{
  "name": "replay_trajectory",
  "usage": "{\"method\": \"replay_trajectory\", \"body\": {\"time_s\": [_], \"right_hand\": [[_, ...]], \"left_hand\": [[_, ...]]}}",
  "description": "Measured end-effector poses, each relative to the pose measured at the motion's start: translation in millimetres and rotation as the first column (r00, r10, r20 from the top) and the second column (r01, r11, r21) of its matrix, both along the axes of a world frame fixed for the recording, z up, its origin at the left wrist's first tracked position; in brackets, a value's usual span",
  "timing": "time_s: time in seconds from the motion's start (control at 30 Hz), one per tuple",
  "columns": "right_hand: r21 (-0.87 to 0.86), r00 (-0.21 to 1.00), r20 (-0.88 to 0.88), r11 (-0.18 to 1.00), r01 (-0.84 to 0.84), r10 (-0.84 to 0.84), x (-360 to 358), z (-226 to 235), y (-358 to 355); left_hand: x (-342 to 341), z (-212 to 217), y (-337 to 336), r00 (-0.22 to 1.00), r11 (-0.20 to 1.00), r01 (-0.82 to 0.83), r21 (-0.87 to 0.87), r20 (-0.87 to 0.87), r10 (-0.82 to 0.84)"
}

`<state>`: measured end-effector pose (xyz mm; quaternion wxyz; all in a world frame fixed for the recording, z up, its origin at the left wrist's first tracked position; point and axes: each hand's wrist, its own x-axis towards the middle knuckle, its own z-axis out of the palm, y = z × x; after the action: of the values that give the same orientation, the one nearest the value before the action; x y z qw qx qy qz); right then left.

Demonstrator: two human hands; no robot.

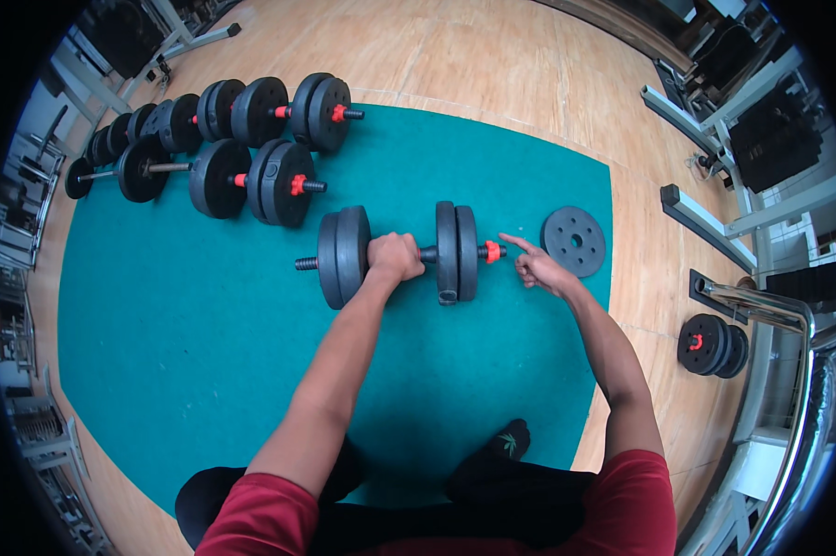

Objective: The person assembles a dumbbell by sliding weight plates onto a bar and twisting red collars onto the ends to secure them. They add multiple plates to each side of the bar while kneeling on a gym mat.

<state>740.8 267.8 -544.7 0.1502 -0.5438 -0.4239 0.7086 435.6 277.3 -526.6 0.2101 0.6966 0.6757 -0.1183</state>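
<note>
Left hand [395, 257] clenched around bar of black plate-loaded dumbbell [401, 254] lying mid-mat on teal floor mat [158, 306]. Right hand [536, 269] released, forefinger touching red collar nut [492, 251] at right end. Loose black weight plate [575, 241] just right.

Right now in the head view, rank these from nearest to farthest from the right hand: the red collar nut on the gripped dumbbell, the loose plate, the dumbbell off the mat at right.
From the right hand:
1. Red collar nut, at the index fingertip, just left.
2. Loose plate, flat on the mat, just right.
3. Dumbbell off the mat, on the wooden floor, far right.
</note>
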Motion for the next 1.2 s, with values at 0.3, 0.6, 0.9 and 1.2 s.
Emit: {"method": "replay_trajectory", "body": {"time_s": [0.3, 0.6, 0.9, 1.2], "right_hand": [[-0.324, 0.834, 0.202, 0.839, -0.438, 0.513, 30, -27, 22], [0.641, 0.856, 0.5, 0.72, -0.265, -0.131, 10, -6, 4], [0.693, 0.813, 0.581, 0.496, -0.523, 0.047, -39, 14, -10], [0.655, 0.861, 0.475, 0.58, -0.484, 0.183, -25, -16, 13]], "left_hand": [[6, 1, 3, 0.999, 0.999, 0.04, -0.023, 0.003, -0.04], [2, 0, 7, 0.999, 1.0, 0.015, -0.004, 0.052, -0.015], [2, 0, 3, 1.0, 1.0, 0.018, -0.009, -0.013, -0.019], [2, 0, 0, 0.998, 0.999, 0.013, 0.031, 0.059, -0.015]]}}
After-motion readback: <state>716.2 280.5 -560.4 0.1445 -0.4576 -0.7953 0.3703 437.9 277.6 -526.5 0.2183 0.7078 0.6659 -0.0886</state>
